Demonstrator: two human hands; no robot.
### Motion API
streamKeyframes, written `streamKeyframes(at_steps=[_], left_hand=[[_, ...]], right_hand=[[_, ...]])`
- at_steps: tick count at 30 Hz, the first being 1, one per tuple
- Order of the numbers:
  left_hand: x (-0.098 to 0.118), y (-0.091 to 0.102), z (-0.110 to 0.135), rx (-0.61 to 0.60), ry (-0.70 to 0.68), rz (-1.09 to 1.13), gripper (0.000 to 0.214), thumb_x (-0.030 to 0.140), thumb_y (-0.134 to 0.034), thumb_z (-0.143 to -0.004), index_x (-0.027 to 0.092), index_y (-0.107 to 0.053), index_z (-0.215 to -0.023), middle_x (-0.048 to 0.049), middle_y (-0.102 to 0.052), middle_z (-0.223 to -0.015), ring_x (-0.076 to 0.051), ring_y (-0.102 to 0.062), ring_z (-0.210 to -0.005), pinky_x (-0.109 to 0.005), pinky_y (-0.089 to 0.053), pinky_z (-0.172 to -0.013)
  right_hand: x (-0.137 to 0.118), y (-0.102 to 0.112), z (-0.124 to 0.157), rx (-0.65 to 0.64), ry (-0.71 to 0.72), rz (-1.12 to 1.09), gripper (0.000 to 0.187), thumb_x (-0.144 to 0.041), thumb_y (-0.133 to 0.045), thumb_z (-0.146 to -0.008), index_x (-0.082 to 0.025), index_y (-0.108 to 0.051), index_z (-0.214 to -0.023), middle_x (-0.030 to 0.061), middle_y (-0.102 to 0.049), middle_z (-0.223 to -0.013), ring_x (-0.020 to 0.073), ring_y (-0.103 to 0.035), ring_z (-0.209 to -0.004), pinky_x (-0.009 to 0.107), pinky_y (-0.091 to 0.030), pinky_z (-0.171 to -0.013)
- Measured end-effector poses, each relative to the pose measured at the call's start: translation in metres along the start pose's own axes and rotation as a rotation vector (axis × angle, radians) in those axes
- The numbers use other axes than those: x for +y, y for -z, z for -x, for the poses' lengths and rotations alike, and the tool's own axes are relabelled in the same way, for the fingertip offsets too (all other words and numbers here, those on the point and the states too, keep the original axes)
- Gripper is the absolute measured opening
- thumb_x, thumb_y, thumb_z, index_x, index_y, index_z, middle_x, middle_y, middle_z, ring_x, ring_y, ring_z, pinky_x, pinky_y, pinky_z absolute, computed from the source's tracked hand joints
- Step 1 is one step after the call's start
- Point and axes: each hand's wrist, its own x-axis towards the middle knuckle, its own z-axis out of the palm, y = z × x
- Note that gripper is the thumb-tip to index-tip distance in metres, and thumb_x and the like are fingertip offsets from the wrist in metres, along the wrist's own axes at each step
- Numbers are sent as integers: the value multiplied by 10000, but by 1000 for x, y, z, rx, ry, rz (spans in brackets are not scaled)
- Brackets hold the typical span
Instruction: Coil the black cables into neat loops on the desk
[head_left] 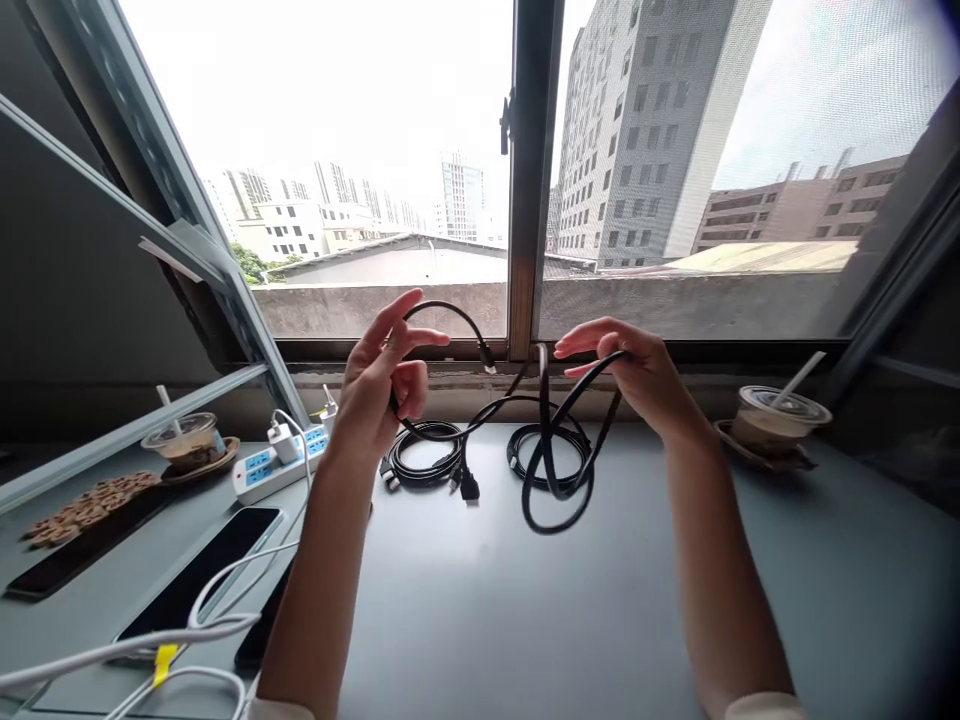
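Note:
A black cable (556,470) hangs in loose loops between my two hands above the table. My left hand (386,375) grips part of it, and a short end with a plug (486,355) arcs out over the fingers. My right hand (630,375) pinches the thicker loops, which droop below the fingers. Behind it on the table lie two coiled black cables, one coil (426,455) on the left and another coil (525,440) partly hidden by the hanging loops. A black connector (469,487) shows beside the left coil.
To the left stands a white power strip (259,475) with chargers, near phones (210,560) and white cables (112,650). Cups with straws stand at the left (187,440) and right (780,420). A window (525,250) and a metal frame (225,260) border the table (487,610).

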Motion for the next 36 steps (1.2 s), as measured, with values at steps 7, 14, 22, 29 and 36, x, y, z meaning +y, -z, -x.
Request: streamKeyframes(at_steps=[7,14,22,29,36], left_hand=[[3,23,-10,107,-102,11,247,366,-605,-769,323,-604,-1012,9,-669,-755,-15,-255,-279,-221,-118,-240],[8,-1,7,-23,-168,-123,266,391,-551,-811,293,-570,-1058,33,-618,-596,-18,-258,-252,-206,-120,-261],[-5,-37,25,-181,106,-353,561,367,-694,-680,209,-519,-1188,8,-618,-608,-67,-479,-406,-158,-287,-346],[2,-28,21,-407,274,-249,629,227,-723,-641,208,-455,-1209,-4,-624,-696,-89,-558,-552,-154,-388,-450],[5,-14,12,-302,271,-249,526,238,-694,-673,188,-492,-1155,17,-589,-690,-49,-476,-499,-146,-340,-425]], right_hand=[[8,25,3,254,-150,71,299,-458,-543,-812,-168,-609,-781,31,-595,-730,70,-517,-443,150,-242,-300],[3,0,2,20,-144,-8,183,-339,-654,-739,-185,-623,-833,-28,-537,-605,48,-437,-381,164,-316,-349],[-8,-64,2,101,-40,112,207,-209,-600,-731,-174,-606,-934,29,-615,-954,17,-437,-435,151,-372,-389],[1,-59,0,58,-72,64,144,-263,-626,-719,-143,-622,-797,38,-624,-852,64,-517,-507,172,-415,-438],[10,-44,-5,-40,-105,-50,267,-322,-720,-662,-136,-622,-826,36,-607,-850,108,-580,-683,180,-461,-557]])
